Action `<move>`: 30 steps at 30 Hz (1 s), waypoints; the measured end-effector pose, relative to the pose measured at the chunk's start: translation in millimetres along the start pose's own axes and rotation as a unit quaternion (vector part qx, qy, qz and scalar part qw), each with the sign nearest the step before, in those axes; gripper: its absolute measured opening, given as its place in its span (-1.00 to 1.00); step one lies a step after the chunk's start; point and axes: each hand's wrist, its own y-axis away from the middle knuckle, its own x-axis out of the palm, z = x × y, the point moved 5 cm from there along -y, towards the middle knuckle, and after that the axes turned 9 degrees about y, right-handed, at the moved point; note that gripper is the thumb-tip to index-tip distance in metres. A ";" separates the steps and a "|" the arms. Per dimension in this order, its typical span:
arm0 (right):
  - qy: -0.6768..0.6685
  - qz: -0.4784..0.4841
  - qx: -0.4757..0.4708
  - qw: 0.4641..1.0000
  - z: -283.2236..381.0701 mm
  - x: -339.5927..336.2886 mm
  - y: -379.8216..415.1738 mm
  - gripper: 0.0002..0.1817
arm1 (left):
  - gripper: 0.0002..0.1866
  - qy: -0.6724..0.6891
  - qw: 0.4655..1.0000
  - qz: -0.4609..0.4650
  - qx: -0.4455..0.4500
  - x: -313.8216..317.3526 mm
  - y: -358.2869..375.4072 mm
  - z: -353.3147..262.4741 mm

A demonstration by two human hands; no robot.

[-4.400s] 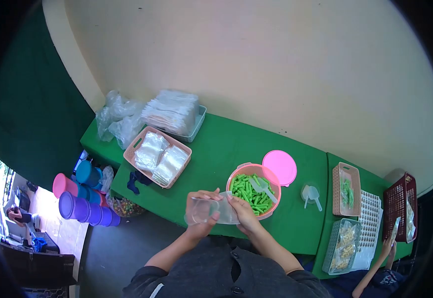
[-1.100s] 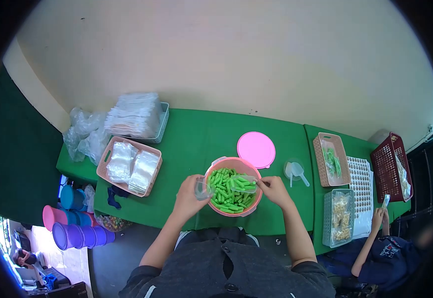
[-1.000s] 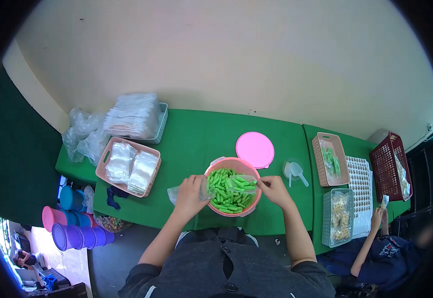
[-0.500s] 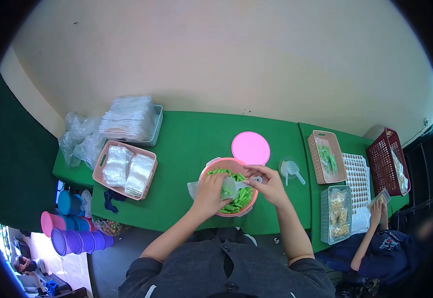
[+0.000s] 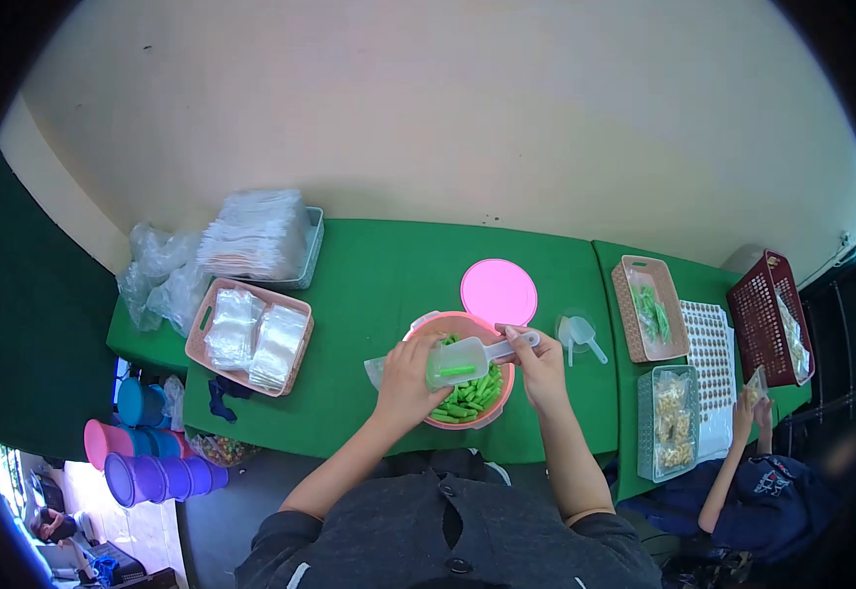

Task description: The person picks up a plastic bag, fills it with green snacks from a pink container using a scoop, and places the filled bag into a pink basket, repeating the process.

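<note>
My right hand [image 5: 538,369] grips the handle of a translucent plastic scoop [image 5: 465,357], which lies over a pink tub [image 5: 495,416] of short green stick-like pieces [image 5: 471,401]. A green piece shows inside the scoop. At the scoop's mouth, my left hand [image 5: 410,381] is closed around a clear plastic bag [image 5: 375,372]; one end of the bag sticks out to the left of the hand. The rest of the bag is mostly hidden by my fingers. Behind the tub lies a round pink lid [image 5: 498,292].
Left on the green table [image 5: 379,275] are a pink basket of clear bags [image 5: 296,361] and a stack of bags [image 5: 256,236]. To the right lie a spare scoop [image 5: 585,336], a basket with green packs [image 5: 632,324] and a grey basket [image 5: 648,432]. A co-worker's hands [image 5: 750,417] hold a small packet.
My right hand has shifted its hold to the scoop's handle end, and the scoop has come up more into view, tilted toward the left hand. The left hand has barely moved.
</note>
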 end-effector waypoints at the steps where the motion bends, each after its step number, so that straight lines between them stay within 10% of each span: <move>1: 0.000 -0.001 0.000 1.000 1.3 -1.4 -0.2 -0.68 | -0.20 -0.001 1.000 0.002 0.002 -0.4 -0.4 0.2; 5: -0.133 -0.066 0.028 0.988 -5.0 -22.3 -5.5 -0.70 | -0.20 0.026 0.998 -0.059 0.017 -7.4 0.0 2.1; 7: -0.181 -0.099 0.041 0.978 -14.9 -30.7 -8.0 -0.70 | -0.22 0.244 0.945 -0.214 0.038 -14.1 8.2 24.8; 11: -0.120 -0.122 0.027 0.985 -37.2 -30.6 -1.3 -0.73 | -0.28 0.355 0.916 -0.188 -0.014 -44.5 7.8 36.7; 14: -0.145 -0.103 0.062 0.982 -52.6 -25.2 2.9 -0.74 | -0.26 0.652 0.753 -0.063 -0.059 -48.0 2.3 39.4; 17: -0.179 -0.110 0.072 0.975 -48.7 -22.7 2.7 -0.74 | -0.23 0.682 0.725 -0.040 -0.090 -52.5 5.1 37.4; 21: -0.185 -0.141 -0.002 0.973 -1.0 -23.9 6.6 -0.81 | -0.25 0.483 0.870 -0.023 -0.096 -51.7 7.2 35.3; 23: -0.170 -0.144 -0.029 0.974 34.3 -14.1 18.3 -0.79 | -0.28 0.173 0.985 0.022 0.000 -50.6 1.5 9.3; 26: -0.016 -0.135 -0.068 0.988 69.0 4.7 33.7 -0.83 | -0.27 0.116 0.991 0.046 0.048 -33.6 2.6 -0.7; 28: 0.316 -0.011 -0.324 0.892 98.2 33.1 49.7 -0.87 | -0.28 0.131 0.989 0.041 0.052 -24.5 4.7 -1.1; 30: 0.324 -0.036 -0.358 0.875 113.2 35.0 60.5 -0.86 | -0.29 0.145 0.987 0.033 0.054 -24.0 5.9 -0.7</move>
